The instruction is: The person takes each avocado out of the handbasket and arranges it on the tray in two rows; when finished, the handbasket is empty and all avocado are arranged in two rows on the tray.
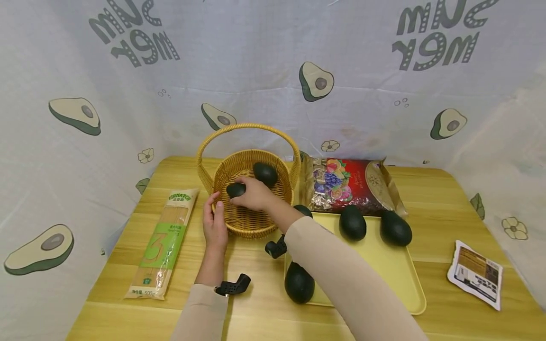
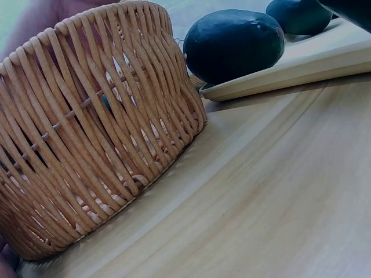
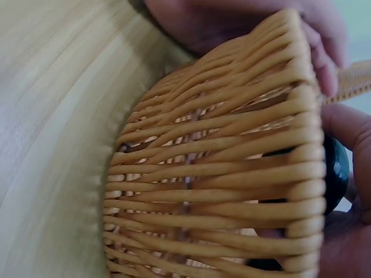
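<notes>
A round yellow wicker basket with a tall arched handle stands on the table. My left hand holds its near left rim, fingers and thumb curled at the edge. Inside the basket, my right hand grips a dark green avocado near the left wall. Another avocado lies in the basket toward the back right. The right wrist view shows the gripped avocado just past the rim, between thumb and fingers.
A yellow tray right of the basket bears several avocados, one at its near left corner. Behind it lies a red candy bag. A spaghetti pack lies at left, a white pouch at far right.
</notes>
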`<state>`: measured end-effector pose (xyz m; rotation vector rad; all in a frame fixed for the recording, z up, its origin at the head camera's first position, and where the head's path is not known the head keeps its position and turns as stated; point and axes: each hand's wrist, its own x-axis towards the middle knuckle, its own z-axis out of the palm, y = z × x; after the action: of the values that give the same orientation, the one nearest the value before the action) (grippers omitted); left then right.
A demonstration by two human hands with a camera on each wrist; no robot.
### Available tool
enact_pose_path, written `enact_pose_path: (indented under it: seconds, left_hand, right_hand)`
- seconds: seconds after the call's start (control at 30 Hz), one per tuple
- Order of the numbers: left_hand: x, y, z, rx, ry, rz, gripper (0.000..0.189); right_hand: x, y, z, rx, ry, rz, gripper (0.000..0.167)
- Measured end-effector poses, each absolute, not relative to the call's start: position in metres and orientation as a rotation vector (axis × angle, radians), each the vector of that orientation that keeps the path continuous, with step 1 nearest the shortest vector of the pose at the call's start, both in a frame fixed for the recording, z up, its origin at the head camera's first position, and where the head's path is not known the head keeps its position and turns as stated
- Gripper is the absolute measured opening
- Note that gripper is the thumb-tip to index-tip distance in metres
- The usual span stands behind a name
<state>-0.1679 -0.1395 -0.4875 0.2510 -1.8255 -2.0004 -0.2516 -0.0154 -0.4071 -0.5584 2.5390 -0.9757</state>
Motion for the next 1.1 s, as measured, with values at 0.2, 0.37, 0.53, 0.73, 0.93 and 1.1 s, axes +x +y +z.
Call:
enact_pose_path:
  seconds: [0.2,0.37,0.53,0.73,0.93,1.1]
  left_hand:
    - [-0.167,-0.140,-0.486,0.263,-1.841,-1.996,0.036]
    - [-0.165,-0.140,-0.486,0.252,-1.869,-1.995,0.038]
    - [-0.165,-0.140,-0.487,0.255,-1.866,-2.005,0.041]
    - [-0.166,-0.140,-0.487,0.256,-1.852,-2.011,0.041]
    - [-0.165,-0.140,-0.487,0.234,-1.873,-1.990,0.041]
    - [-0.165,-0.140,-0.488,0.218,-1.882,-1.986,0.042]
  right_hand:
    - [-0.242,-0.010,-0.388,-0.607,2.515,-1.040,0.071]
    - [-0.232,0.002,-0.374,-0.595,2.494,-1.111,0.069]
    - [-0.218,0.021,-0.364,-0.581,2.441,-1.236,0.067]
    - [-0.201,0.046,-0.352,-0.512,2.322,-1.411,0.064]
    - [-0.181,0.071,-0.349,-0.448,2.265,-1.543,0.059]
    - [-0.166,0.091,-0.349,-0.443,2.215,-1.630,0.060]
